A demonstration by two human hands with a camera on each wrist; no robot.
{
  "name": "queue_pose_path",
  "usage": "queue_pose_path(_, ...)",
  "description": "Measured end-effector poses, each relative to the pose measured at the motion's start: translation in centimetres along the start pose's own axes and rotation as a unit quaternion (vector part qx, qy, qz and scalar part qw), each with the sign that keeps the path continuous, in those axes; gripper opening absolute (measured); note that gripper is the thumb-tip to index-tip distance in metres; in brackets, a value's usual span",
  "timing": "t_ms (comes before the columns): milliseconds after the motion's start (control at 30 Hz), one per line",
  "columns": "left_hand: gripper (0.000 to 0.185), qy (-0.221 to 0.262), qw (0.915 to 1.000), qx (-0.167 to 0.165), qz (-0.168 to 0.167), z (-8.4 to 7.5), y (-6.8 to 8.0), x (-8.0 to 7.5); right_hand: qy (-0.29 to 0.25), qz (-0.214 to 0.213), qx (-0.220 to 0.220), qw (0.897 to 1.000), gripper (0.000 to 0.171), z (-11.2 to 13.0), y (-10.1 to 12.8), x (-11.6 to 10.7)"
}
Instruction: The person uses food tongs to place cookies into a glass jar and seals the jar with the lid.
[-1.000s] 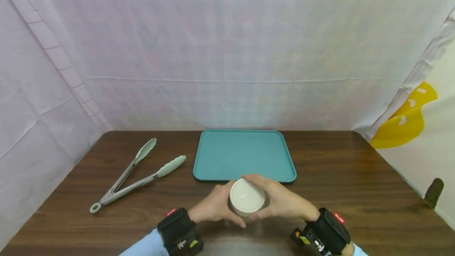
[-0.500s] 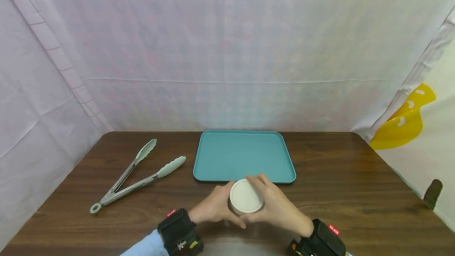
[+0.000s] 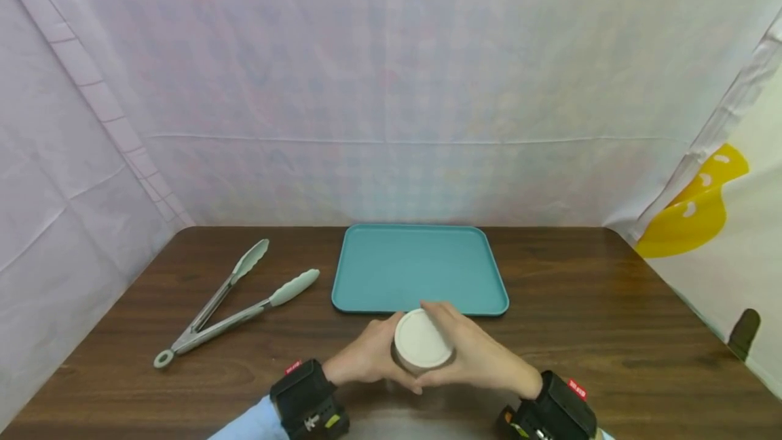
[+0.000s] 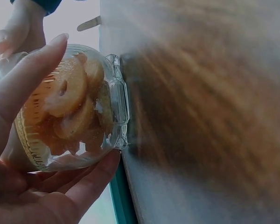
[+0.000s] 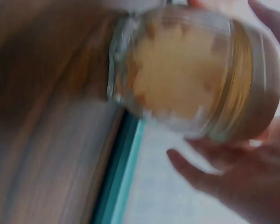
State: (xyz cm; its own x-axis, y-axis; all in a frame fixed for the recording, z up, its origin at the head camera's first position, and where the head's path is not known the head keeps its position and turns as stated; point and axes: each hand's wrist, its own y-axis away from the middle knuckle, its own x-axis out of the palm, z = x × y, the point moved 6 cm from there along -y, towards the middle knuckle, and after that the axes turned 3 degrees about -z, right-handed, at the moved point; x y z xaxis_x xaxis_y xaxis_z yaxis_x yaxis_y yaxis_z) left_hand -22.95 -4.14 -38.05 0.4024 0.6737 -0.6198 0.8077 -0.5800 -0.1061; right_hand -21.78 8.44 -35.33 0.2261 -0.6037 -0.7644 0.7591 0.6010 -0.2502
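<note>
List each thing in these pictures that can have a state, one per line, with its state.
Jar: upright on the table, lid on, filled with ring-shaped snacks.
Lid: on the jar.
Left hand: grips the jar's side.
Right hand: fingers curled round the lid.
Tongs: lying open on the table.
Tray: flat, nothing on it.

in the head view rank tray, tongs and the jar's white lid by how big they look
1. The teal tray looks largest.
2. The tongs come next: long but thin.
3. The white lid looks smallest, though it sits nearest the camera, between the left hand and right hand.
</note>
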Motion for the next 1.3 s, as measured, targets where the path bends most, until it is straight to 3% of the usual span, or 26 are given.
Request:
queue_pose_path(167,0.091,-0.001,1.0000,0.001,0.003,0.0,0.0,0.0,-0.088,0.063,0.007,0.994,0.092,-0.8,-0.3,-0.2)
queue_pose_path(300,0.091,-0.005,1.0000,0.005,-0.001,-0.1,0.0,0.0,-0.081,0.068,-0.002,0.994,0.088,-0.8,-0.4,-0.2)
queue_pose_path(567,0.090,-0.006,0.9999,0.005,-0.007,-0.1,0.0,0.1,-0.088,0.037,-0.003,0.995,0.082,-1.0,-0.2,0.1)
queue_pose_path(800,0.089,0.001,1.0000,0.004,-0.001,-0.1,0.0,0.1,-0.021,-0.032,-0.042,0.998,0.084,-0.4,0.1,-0.1)
queue_pose_path(1300,0.088,-0.001,1.0000,0.006,0.003,-0.2,-0.1,0.0,-0.012,-0.056,0.003,0.998,0.089,-0.5,0.7,0.5)
